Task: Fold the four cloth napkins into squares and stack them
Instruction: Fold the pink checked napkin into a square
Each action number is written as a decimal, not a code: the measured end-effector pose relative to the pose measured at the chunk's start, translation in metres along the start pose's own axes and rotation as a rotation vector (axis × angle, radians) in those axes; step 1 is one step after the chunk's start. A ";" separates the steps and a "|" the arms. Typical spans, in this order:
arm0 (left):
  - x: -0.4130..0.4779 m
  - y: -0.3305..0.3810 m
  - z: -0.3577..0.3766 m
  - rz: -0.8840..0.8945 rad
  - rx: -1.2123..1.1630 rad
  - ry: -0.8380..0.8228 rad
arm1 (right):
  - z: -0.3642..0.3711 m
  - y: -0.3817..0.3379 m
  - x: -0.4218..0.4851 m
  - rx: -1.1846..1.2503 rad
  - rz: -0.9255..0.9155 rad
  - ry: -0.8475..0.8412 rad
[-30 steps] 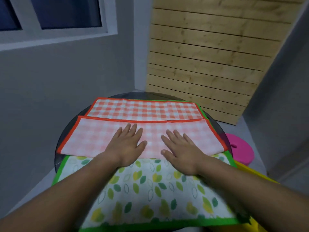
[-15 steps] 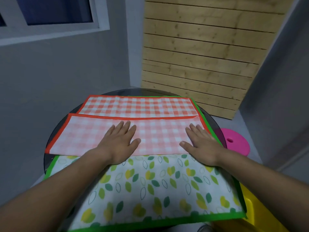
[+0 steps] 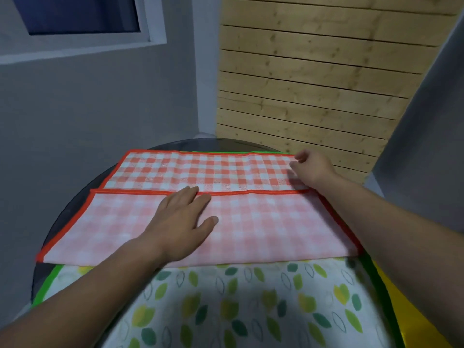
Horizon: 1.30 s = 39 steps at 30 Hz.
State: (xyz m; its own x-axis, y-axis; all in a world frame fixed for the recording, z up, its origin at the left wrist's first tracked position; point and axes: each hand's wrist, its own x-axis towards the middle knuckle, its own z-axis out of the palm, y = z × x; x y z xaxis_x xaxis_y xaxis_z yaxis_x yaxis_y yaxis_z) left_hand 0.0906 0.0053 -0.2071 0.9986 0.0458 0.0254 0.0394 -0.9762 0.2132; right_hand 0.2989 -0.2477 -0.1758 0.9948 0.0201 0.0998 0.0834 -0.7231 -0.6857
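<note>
An orange-checked napkin [image 3: 263,222] with an orange border lies across the round table, its near half folded up over itself so the paler back side faces up. My left hand [image 3: 183,222] presses flat on that folded flap near its upper edge, fingers straight. My right hand [image 3: 310,167] is at the napkin's far right corner, its fingers curled at the cloth's edge; whether they pinch it is unclear. Beneath it lies a white napkin [image 3: 251,310] printed with green and yellow leaves and edged in green, reaching toward me.
The dark round table [image 3: 75,197] stands in a corner between a grey wall with a window and a wooden slat panel [image 3: 313,84]. A yellow thing [image 3: 411,330] shows under the leaf napkin at the right edge.
My right hand left the folded flap and moved up to the far right corner of the checked napkin. My left hand slid slightly forward on the flap. The camera moved closer.
</note>
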 end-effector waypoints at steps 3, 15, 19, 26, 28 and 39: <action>-0.001 0.000 0.004 -0.022 -0.007 -0.004 | 0.008 0.008 0.029 0.120 0.098 0.031; 0.000 0.001 0.004 -0.038 0.002 0.009 | 0.020 0.003 0.062 0.042 0.095 0.019; -0.001 0.002 0.002 -0.036 -0.007 0.012 | 0.016 0.002 0.057 0.198 0.079 0.040; -0.001 0.000 0.004 -0.013 -0.021 0.029 | 0.001 -0.011 0.041 0.250 -0.117 0.091; -0.002 0.000 0.004 -0.004 -0.025 0.032 | -0.010 -0.017 0.026 0.270 -0.201 0.079; -0.025 0.027 -0.022 0.139 0.186 0.358 | -0.080 -0.031 -0.091 0.163 -0.434 -0.056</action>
State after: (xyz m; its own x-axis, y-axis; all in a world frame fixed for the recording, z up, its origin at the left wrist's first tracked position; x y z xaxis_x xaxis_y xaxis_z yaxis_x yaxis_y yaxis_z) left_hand 0.0662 -0.0171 -0.1802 0.9212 -0.0501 0.3857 -0.0563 -0.9984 0.0048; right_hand 0.2013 -0.2820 -0.1061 0.8671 0.3374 0.3666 0.4963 -0.5214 -0.6941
